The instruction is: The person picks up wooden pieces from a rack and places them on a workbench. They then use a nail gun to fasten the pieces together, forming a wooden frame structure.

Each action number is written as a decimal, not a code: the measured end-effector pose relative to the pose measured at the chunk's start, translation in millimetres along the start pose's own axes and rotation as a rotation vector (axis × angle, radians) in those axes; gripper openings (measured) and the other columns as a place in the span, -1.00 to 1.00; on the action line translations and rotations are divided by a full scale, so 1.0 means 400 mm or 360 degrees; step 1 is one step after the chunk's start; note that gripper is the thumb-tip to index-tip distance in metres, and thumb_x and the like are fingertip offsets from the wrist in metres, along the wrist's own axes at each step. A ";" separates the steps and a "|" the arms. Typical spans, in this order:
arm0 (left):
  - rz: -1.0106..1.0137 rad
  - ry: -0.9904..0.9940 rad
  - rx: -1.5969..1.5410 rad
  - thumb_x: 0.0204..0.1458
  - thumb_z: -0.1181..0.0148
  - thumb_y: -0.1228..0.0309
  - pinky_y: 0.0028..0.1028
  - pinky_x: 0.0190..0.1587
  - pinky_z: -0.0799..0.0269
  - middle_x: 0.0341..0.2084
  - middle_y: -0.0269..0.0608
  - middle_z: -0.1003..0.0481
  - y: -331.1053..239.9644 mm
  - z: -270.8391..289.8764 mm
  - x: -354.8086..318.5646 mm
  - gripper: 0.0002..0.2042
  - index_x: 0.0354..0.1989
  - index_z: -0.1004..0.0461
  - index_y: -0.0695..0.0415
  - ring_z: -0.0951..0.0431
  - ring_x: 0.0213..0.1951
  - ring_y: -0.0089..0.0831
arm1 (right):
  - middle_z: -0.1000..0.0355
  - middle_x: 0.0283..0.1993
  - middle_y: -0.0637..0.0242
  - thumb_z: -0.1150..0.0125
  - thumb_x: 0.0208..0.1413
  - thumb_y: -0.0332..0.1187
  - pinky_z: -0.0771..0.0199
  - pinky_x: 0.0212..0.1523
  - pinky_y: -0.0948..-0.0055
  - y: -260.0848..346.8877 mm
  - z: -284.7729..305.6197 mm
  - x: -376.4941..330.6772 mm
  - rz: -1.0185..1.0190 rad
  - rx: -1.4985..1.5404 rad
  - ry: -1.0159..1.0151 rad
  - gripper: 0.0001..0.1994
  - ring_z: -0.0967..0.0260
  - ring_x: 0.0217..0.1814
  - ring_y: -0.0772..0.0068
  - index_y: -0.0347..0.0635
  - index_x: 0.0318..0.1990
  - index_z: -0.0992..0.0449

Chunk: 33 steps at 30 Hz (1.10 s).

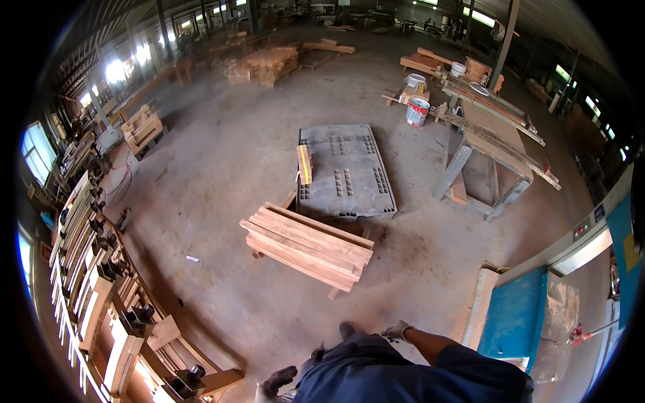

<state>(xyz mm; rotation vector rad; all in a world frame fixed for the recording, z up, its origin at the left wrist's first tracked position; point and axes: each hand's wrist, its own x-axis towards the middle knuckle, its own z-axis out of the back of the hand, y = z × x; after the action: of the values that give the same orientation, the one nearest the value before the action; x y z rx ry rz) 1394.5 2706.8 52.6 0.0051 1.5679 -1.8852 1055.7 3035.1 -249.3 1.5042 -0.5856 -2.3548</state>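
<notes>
My left hand [275, 384], in a glove with dark fingers, hangs beside my left leg at the bottom of the head view. Its fingers look loosely apart, and nothing shows in them. On the other side, my right hand [398, 330] wears a pale glove and hangs low by my right leg, open with no object visible in it. Both hands are apart from the stack of wooden boards [306, 245] on the floor ahead. Behind that stack lies a grey plastic pallet [349, 158], with a short wood block marked by a yellow stripe [305, 165] on its left edge.
A clamp rack holding wooden pieces [121, 336] curves along my left. To the right stand a blue-topped machine [514, 319] and a workbench [494, 138]. A paint bucket [417, 112] is left of the bench. Farther back sit a timber pile [269, 64] and stacked blocks [142, 129].
</notes>
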 end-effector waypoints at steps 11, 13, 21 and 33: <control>-0.0227 0.0058 -0.0255 0.07 -0.52 0.34 -0.34 0.21 -0.51 0.15 -0.03 -0.56 -0.163 -0.083 0.037 -0.37 0.30 -0.44 0.31 -0.58 0.17 -0.31 | -0.66 -0.26 0.24 -0.36 0.21 -0.13 -0.58 -0.33 0.30 0.052 0.102 0.125 0.0193 -0.0309 -0.0047 -0.67 -0.58 -0.38 0.39 -0.21 -0.07 -0.73; -0.0060 0.0200 -0.0485 0.09 -0.53 0.27 -0.31 0.32 -0.41 0.21 -0.04 -0.53 -0.114 -0.055 0.011 -0.29 0.37 -0.37 0.30 -0.51 0.24 -0.31 | -0.65 -0.27 0.20 -0.38 0.20 -0.20 -0.58 -0.34 0.30 0.048 0.146 0.104 0.0013 0.0051 0.0153 -0.69 -0.60 -0.34 0.33 -0.29 -0.08 -0.68; -0.0133 -0.0141 -0.0379 0.03 -0.56 0.13 -0.28 0.36 -0.38 0.22 0.02 -0.53 -0.076 -0.029 -0.071 -0.20 0.37 -0.36 0.30 -0.52 0.26 -0.26 | -0.60 -0.28 0.23 -0.35 0.25 -0.28 -0.60 -0.43 0.27 0.130 0.212 0.170 -0.0340 0.0213 0.0289 -0.77 -0.60 -0.42 0.25 -0.22 -0.07 -0.63; 0.0121 -0.0638 -0.0530 0.15 -0.41 0.13 -0.27 0.37 -0.37 0.24 0.04 -0.50 -0.030 0.203 0.123 -0.37 0.32 -0.44 0.22 -0.50 0.28 -0.12 | -0.52 -0.39 0.32 -0.30 0.29 -0.37 -0.56 -0.44 0.36 0.746 0.095 0.299 0.0107 -0.0056 0.0276 -0.91 -0.48 -0.48 0.37 -0.15 -0.25 -0.61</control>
<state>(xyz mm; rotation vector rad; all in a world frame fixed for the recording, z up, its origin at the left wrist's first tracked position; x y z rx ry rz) 1383.4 2612.5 65.3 -0.4273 1.5492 -1.4370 977.7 2727.3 -186.7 1.6260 -0.5406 -2.1460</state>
